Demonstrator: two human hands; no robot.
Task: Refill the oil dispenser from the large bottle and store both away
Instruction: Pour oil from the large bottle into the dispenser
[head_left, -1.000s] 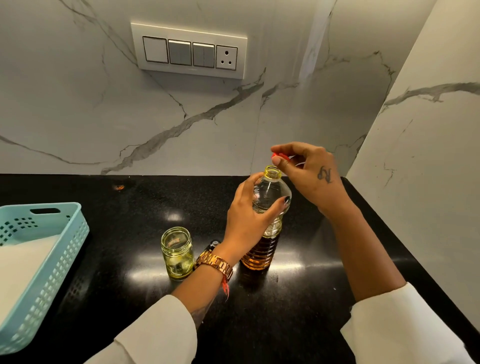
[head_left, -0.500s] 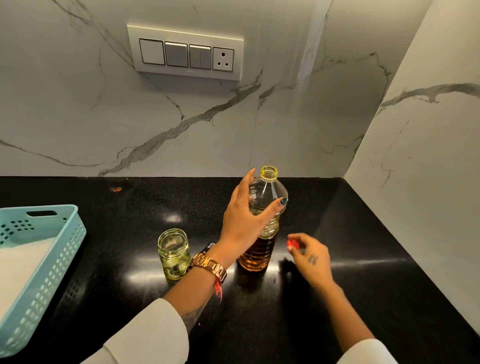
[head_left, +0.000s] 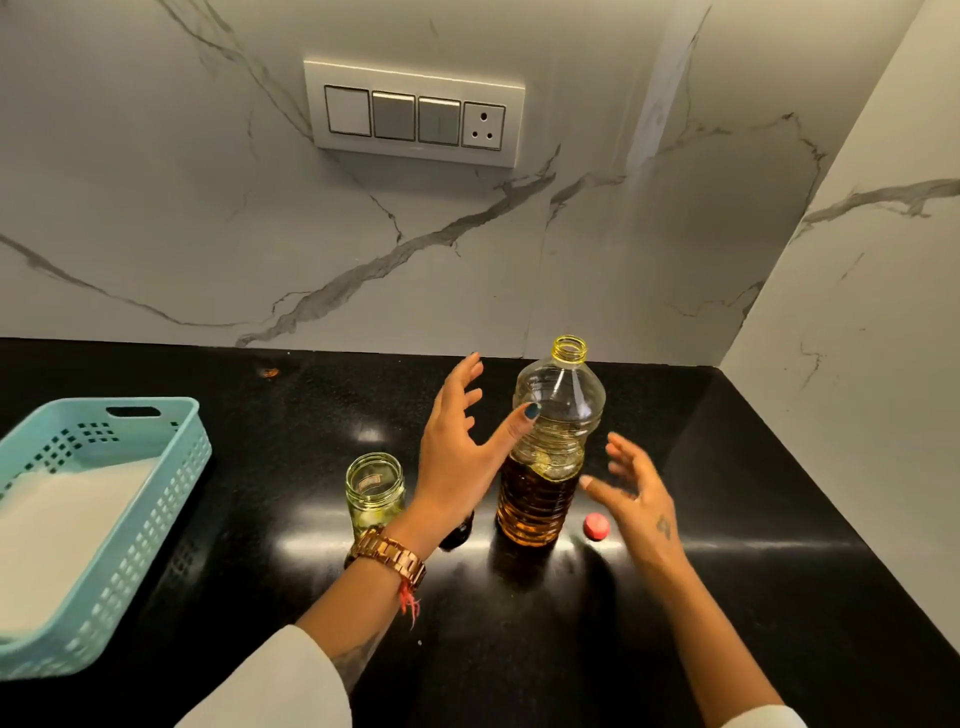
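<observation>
Left hand (head_left: 457, 467) off bottle (head_left: 550, 457) now

jar (head_left: 375, 493) left of bottle (head_left: 550, 457), cap (head_left: 596, 527) right (seemingly touching)

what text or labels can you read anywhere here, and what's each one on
None can be read.
Small glass jar: a small label shows through the glass, too blurred to read.
Right hand: a dark mark on its back, too small to tell.
Large oil bottle, red cap, blue basket, switch panel: no text visible.
</observation>
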